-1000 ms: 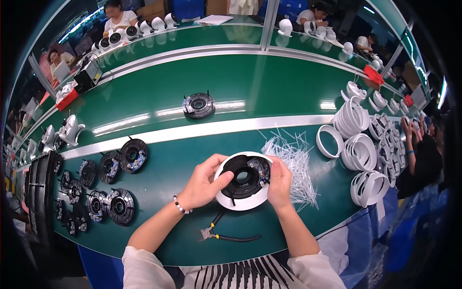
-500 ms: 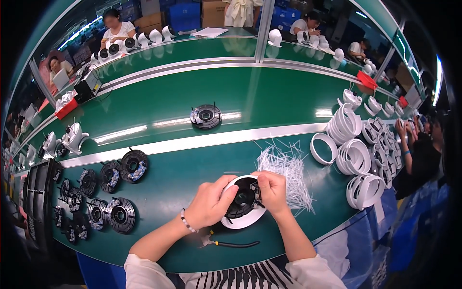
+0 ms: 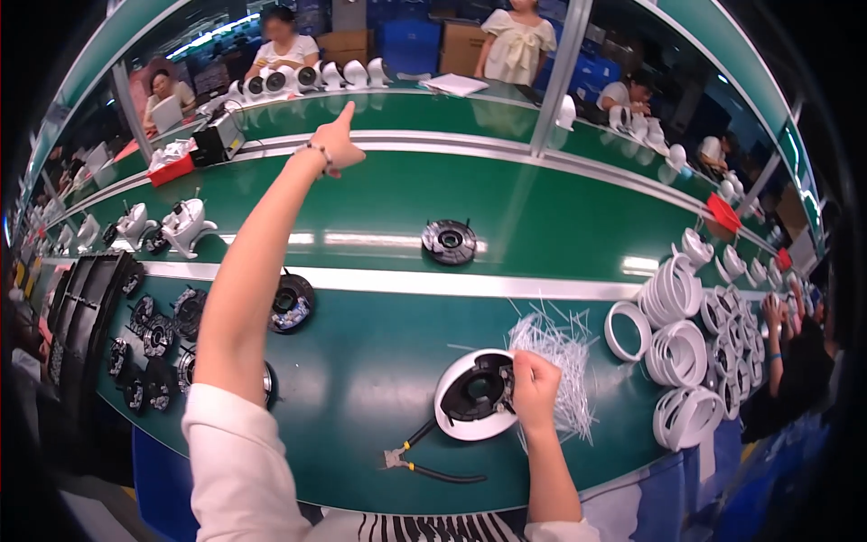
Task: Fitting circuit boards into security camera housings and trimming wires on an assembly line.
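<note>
My left arm stretches forward across the bench. My left hand [image 3: 337,147] is raised with its index finger pointing out, and nothing is in it. With its fingers curled, my right hand [image 3: 536,379] grips the right rim of a white plastic ring [image 3: 446,417], which has a black round housing [image 3: 459,390] inside it. Ring and housing are tilted just above or on the green bench. Left of them lie diagonal cutters [image 3: 445,476] with dark handles, spread apart. Thin white plastic strips, like cable ties [image 3: 571,348], form a pile behind my right hand.
Another black disc [image 3: 449,242] sits on the green belt beyond the bench. White rings [image 3: 677,354] are stacked at right. Black discs with circuit boards [image 3: 188,312] and a black crate [image 3: 83,307] are at left, partly behind my arm. Co-workers sit across the line; one person [image 3: 517,45] stands there.
My left hand has let go of the ring and reached far forward and left, finger extended. My right hand keeps hold of the ring. The whole view has shifted.
</note>
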Available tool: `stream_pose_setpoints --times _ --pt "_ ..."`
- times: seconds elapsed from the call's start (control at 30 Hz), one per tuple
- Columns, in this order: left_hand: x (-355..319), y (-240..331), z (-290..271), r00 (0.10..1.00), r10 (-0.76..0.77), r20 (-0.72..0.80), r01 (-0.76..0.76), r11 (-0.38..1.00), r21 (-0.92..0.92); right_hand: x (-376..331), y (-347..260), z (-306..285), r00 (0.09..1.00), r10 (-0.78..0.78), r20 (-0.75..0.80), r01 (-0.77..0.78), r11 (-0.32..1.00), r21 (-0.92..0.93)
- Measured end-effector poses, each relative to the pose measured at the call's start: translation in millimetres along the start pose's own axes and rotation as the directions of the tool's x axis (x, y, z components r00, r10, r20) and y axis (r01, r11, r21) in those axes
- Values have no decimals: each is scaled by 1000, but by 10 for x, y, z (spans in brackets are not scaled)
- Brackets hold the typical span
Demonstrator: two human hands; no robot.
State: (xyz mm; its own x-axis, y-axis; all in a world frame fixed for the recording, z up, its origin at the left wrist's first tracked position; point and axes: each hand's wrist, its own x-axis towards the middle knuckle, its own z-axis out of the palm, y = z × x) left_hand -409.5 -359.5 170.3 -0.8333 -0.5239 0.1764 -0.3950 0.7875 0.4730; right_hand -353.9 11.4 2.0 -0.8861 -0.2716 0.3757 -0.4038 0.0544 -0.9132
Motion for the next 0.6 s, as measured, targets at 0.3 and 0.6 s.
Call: stream_pose_setpoints --times 0.3,0.6 --pt "786 -245 168 973 -229 -28 230 969 87 62 -43 -48 999 26 35 -24 998 -51" --pt "968 -195 340 968 -251 -18 251 967 40 99 -75 -92 999 36 -24 -37 996 -76"
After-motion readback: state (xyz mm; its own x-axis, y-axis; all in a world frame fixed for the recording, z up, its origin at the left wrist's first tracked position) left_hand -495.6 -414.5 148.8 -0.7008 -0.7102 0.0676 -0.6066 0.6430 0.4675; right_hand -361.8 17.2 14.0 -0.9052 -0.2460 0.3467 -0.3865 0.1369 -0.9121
